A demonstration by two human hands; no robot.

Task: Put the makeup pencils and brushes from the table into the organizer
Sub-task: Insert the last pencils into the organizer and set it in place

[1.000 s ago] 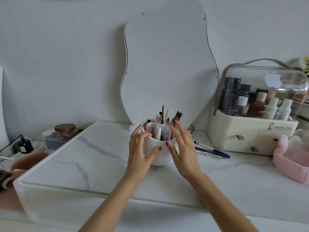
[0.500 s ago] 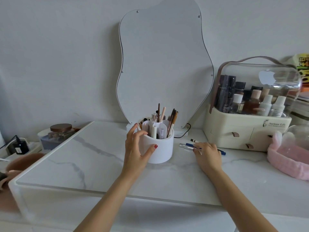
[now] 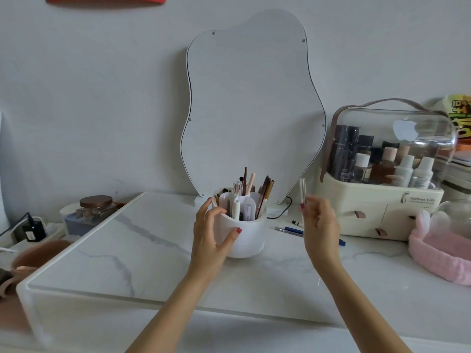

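A round white organizer (image 3: 248, 238) stands mid-table, with several pencils and brushes (image 3: 263, 197) upright in its compartments. My left hand (image 3: 211, 236) grips the organizer's left side, thumb on the front wall. To the right of the organizer, above the table, my right hand (image 3: 319, 225) holds a slim pale pencil (image 3: 302, 191) upright by its lower end; it is blurred. On the table behind that hand lie a blue pencil (image 3: 293, 229), a silvery one (image 3: 286, 230) and a white one with a black tip (image 3: 296, 222).
A wavy mirror (image 3: 251, 103) leans on the wall behind the organizer. A cream cosmetics case (image 3: 387, 207) with a clear lid stands at the right, a pink fluffy basket (image 3: 441, 253) in front of it. A lidded jar (image 3: 94, 207) and a charger (image 3: 33, 230) sit left.
My right hand left the organizer, reached to the pencils on the table, and has now lifted one pale pencil upright. The left hand kept its hold on the organizer.
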